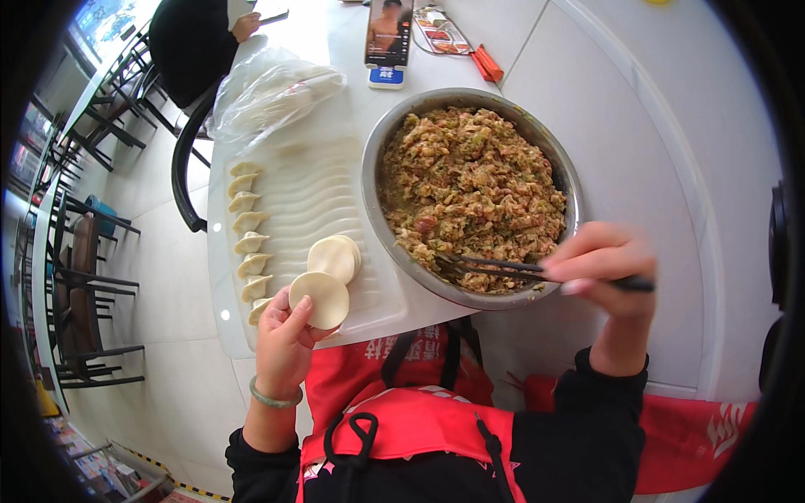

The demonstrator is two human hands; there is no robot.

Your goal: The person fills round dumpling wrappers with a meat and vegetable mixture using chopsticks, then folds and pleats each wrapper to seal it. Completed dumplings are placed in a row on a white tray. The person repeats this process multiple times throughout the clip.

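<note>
A round dumpling wrapper (319, 300) is held between the thumb and fingers of my left hand (289, 320), just in front of a stack of wrappers (331, 259) on a ribbed pale tray (308, 182). Folded dumplings (249, 221) line the tray's left side in a column. My right hand (597, 267) grips a pair of black tongs or similar black utensil (503, 269), its tip in the chopped filling (478, 182). That filling, flecked with green and red, heaps up in a large steel bowl (371, 188). The right hand is slightly blurred.
A clear plastic bag (270, 94) lies at the tray's far end. Beyond the bowl are a phone (388, 34) on a stand, a cable and a red packet (486, 64). Another person's hand (246, 26) holds a device at the far left. A black chair (188, 163) stands beside the table.
</note>
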